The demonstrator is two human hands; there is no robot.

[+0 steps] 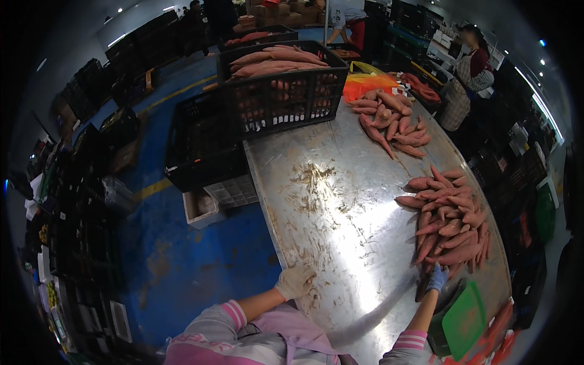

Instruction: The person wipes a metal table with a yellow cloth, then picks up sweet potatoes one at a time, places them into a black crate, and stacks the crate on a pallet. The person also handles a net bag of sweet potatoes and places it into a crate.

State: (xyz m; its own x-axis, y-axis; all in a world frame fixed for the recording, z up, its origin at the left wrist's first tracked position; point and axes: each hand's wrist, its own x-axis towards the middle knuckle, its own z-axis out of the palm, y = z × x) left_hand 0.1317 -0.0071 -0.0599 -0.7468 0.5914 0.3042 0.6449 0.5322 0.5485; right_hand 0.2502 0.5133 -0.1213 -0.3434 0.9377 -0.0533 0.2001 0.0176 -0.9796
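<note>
My left hand (296, 283), in a pale soiled work glove, rests curled on the left edge of the metal table (310, 237), with nothing visible in it. Over on the right, my right hand (437, 279) wears a bluish glove and reaches to the near end of a large pile of sweet potatoes (451, 223). Its fingertips touch the lowest roots; whether they grip one is hidden. A second, smaller heap of sweet potatoes (392, 121) lies farther up the table.
A black plastic crate (292, 102) full of sweet potatoes stands at the table's far end, beside another black crate (205, 137). Close to my right arm is a green container (463, 321). Red mesh bags (502, 328) lie beyond it. A person in a checked apron (456, 98) stands across.
</note>
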